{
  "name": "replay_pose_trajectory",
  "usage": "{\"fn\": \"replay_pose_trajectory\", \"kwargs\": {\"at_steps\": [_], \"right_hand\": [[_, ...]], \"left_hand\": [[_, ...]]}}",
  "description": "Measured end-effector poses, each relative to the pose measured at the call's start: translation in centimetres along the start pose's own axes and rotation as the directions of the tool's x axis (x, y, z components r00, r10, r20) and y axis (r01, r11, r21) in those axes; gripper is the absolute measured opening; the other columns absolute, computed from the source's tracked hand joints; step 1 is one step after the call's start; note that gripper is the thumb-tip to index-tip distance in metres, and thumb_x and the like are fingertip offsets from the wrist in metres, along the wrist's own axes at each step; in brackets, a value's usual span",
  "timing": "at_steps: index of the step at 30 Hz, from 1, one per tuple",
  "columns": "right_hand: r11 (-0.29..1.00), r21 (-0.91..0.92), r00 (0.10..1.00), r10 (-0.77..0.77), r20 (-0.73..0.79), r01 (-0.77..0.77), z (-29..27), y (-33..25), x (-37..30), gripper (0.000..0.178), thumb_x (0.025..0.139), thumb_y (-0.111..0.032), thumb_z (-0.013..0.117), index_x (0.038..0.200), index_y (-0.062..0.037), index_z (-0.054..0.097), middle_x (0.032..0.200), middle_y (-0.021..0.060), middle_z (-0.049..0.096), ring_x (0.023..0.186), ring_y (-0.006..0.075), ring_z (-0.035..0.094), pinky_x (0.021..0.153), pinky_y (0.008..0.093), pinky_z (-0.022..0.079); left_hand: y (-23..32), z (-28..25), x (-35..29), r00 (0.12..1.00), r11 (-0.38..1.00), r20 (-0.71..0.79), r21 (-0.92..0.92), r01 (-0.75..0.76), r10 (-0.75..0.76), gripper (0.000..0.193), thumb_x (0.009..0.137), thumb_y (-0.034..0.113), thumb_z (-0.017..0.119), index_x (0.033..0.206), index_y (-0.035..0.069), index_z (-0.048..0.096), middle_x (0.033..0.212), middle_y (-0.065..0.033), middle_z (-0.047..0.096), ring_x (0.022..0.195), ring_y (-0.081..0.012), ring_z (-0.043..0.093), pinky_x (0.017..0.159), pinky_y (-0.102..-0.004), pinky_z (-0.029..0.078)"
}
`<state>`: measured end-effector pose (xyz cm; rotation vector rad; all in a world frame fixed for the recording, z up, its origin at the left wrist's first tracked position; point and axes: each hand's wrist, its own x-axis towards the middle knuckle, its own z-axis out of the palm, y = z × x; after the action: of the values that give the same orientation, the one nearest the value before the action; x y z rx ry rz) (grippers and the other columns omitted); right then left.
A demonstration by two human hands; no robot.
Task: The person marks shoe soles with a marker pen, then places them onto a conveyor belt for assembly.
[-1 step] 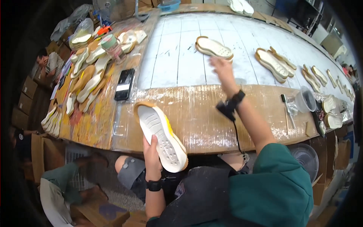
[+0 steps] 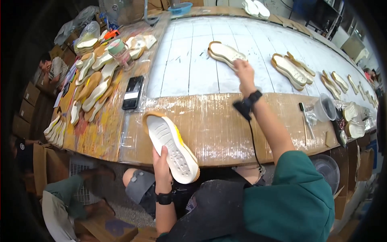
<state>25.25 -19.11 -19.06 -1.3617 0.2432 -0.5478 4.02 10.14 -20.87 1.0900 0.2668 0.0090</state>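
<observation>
At lower centre, the left hand is gripping a white shoe sole with a yellow-tan rim, tread up. Farther up, the right hand is closing its fingers on another sole. A clear cup is sitting at right, its contents unclear.

Sole in left hand: matt white rubber, ribbed tread, yellow edge. Beneath it, bench: rough brown board, glue-smeared. By right hand, white painted planks, scuffed.
</observation>
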Motion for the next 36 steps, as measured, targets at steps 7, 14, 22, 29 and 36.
{"fn": "replay_pose_trajectory", "kwargs": {"at_steps": [7, 14, 22, 29, 36], "right_hand": [[0.776, -0.575, 0.927, 0.032, -0.375, -0.260, -2.5, 9.3, 12.7, 0.066, 0.074, -0.049, 0.048, 0.116, 0.0017, 0.040, 0.108, 0.0235, 0.052, 0.102, 0.0364, 0.049, 0.091, 0.0370, 0.035], [0.911, -0.358, 0.954, 0.267, 0.136, -0.204, -0.2, 10.6, 13.9, 0.044, 0.073, -0.019, 0.054, 0.110, 0.0032, 0.046, 0.092, 0.0180, 0.058, 0.082, 0.0255, 0.059, 0.061, 0.0324, 0.049], [0.632, 0.011, 0.449, 0.538, 0.713, -0.775, 2.1, -2.6, -7.8, 0.030, 0.084, -0.012, 0.044, 0.112, -0.0011, 0.043, 0.106, 0.0109, 0.050, 0.096, 0.0226, 0.052, 0.078, 0.0417, 0.047], [0.424, -0.097, 0.119, 0.454, 0.883, -0.901, 1.9, -6.2, -19.6, 0.045, 0.086, -0.021, 0.045, 0.126, -0.0038, 0.029, 0.117, 0.0122, 0.045, 0.103, 0.0241, 0.050, 0.082, 0.0418, 0.047], [0.424, -0.138, 0.046, 0.398, 0.916, -0.895, 1.6, -6.5, -20.3, 0.046, 0.087, -0.020, 0.044, 0.127, -0.0038, 0.027, 0.120, 0.0132, 0.042, 0.106, 0.0242, 0.048, 0.083, 0.0409, 0.046]], "left_hand": [[-1.8, -0.9, 1.1, 0.968, 0.677, -0.021, 0.719, -0.158, 0.249, 0.061, 0.082, 0.019, 0.053, 0.129, -0.002, 0.022, 0.122, -0.0223, 0.031, 0.111, -0.0312, 0.035, 0.094, -0.0350, 0.028], [1.2, 0.2, -0.6, 0.915, 0.533, -0.008, 0.815, -0.228, 0.403, 0.051, 0.083, 0.022, 0.053, 0.124, 0.000, 0.031, 0.129, -0.0214, 0.018, 0.121, -0.0334, 0.023, 0.098, -0.0397, 0.023], [4.2, 4.0, -1.9, 0.911, 0.802, 0.159, 0.433, -0.411, 0.381, 0.066, 0.079, 0.012, 0.057, 0.131, -0.001, 0.018, 0.132, -0.0171, 0.022, 0.119, -0.0243, 0.031, 0.095, -0.0344, 0.030], [4.2, 6.6, -3.1, 0.832, 0.811, 0.170, 0.186, -0.554, 0.529, 0.079, 0.080, 0.011, 0.055, 0.133, 0.001, -0.003, 0.129, -0.0136, 0.025, 0.115, -0.0212, 0.032, 0.096, -0.0310, 0.027], [4.2, 5.5, -4.7, 0.804, 0.804, 0.196, 0.103, -0.586, 0.561, 0.080, 0.080, 0.012, 0.057, 0.132, -0.001, -0.002, 0.126, -0.0130, 0.030, 0.112, -0.0188, 0.035, 0.093, -0.0302, 0.030]]}}
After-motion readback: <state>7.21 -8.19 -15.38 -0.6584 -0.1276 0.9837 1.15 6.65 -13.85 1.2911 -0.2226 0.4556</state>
